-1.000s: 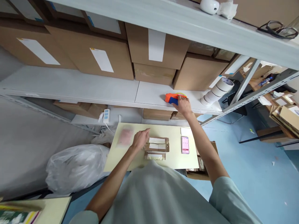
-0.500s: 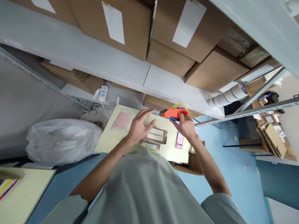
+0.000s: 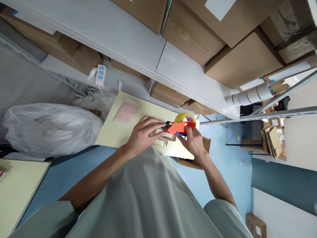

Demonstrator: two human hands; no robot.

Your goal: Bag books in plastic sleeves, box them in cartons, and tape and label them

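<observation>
My right hand [image 3: 194,140] grips an orange tape dispenser [image 3: 177,128], which carries a roll of yellow-edged tape [image 3: 182,117] and has a blue part underneath. The dispenser's dark front end points left. My left hand [image 3: 143,134] closes its fingers and thumb around that front end; whether a strip of tape lies between them is too small to tell. Below the dispenser, small brown packages with white labels [image 3: 160,142] rest on the cream table [image 3: 109,127], partly covered by my left hand. A pinkish flat sheet or packet [image 3: 127,110] lies on the table's left part.
Shelves with cardboard boxes [image 3: 193,36] rise in front of me. White rolls [image 3: 250,95] line the shelf's right end. A power strip [image 3: 101,75] sits at the back left, above a large plastic bag [image 3: 52,129]. An open carton [image 3: 206,145] stands beside the table's right edge.
My left hand has moved right and closed on the dispenser's front end; before, its fingers were apart from it. The dispenser now hangs over the packages. The view has shifted.
</observation>
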